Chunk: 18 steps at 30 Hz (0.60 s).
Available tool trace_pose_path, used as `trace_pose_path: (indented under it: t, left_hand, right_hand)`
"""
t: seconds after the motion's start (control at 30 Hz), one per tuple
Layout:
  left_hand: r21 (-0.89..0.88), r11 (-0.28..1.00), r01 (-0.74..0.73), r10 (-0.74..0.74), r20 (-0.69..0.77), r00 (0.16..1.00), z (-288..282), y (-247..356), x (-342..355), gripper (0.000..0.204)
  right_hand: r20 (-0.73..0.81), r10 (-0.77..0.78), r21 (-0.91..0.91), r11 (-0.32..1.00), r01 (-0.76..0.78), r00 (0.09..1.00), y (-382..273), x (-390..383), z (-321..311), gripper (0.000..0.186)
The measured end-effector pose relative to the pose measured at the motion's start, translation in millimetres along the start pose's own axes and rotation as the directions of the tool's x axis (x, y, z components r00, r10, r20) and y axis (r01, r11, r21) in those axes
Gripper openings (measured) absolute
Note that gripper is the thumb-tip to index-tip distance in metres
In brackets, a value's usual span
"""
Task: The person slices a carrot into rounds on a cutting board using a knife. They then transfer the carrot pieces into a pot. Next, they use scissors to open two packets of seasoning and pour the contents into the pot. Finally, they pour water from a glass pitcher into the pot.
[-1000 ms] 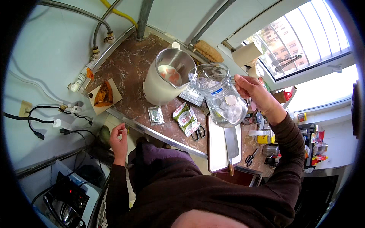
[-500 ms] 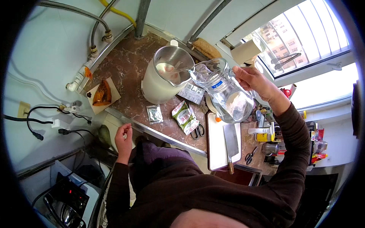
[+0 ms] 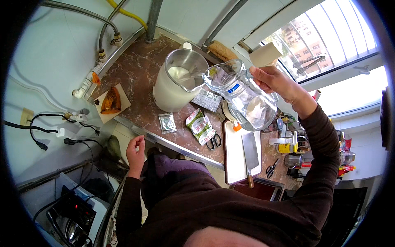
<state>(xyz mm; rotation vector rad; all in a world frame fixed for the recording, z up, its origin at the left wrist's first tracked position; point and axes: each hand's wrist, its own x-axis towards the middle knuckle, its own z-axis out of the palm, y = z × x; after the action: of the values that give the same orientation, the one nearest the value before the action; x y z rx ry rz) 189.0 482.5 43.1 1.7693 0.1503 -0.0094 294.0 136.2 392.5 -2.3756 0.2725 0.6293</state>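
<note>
My right hand (image 3: 277, 84) is closed round the handle of a clear glass pitcher (image 3: 249, 103), held tilted to the left in the air. The spout rests at or just over the rim of a tall white jug (image 3: 173, 88) with a steel inner wall, and clear water runs from it into the jug. Something whitish shows inside the jug; its level is hard to read. My left hand (image 3: 135, 151) hangs just off the counter's front edge, fingers curled, with nothing visible in them.
A foil sachet (image 3: 167, 123), a green-and-white packet (image 3: 199, 126) and scissors (image 3: 214, 142) lie before the jug. A cleaver (image 3: 249, 156) rests on a white cutting board (image 3: 236, 171). Pumpkin (image 3: 110, 102) sits on paper at left. Pipes (image 3: 151, 20) rise behind; bottles and jars crowd the right.
The pitcher has shifted slightly left at its spout, and the stream still runs into the jug. Its inside looks whiter than before. My left hand has barely moved.
</note>
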Motion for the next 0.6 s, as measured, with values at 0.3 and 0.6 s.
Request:
trace_pose_path:
  t: [0.3, 0.6]
  left_hand:
    - [-0.019, 1.000, 0.004, -0.004, 0.031, 1.000, 5.2, -10.0, -4.3, 0.016]
    - [0.004, 1.000, 0.005, -0.006, 0.047, 0.999, 7.1, -11.6, -4.1, 0.016]
  right_hand:
    - [-0.059, -0.027, -0.045, 0.999, 0.024, 0.998, 2.5, 0.8, -2.2, 0.057]
    - [-0.014, -0.027, -0.041, 0.999, 0.027, 1.000, -1.5, -4.8, -6.0, 0.054]
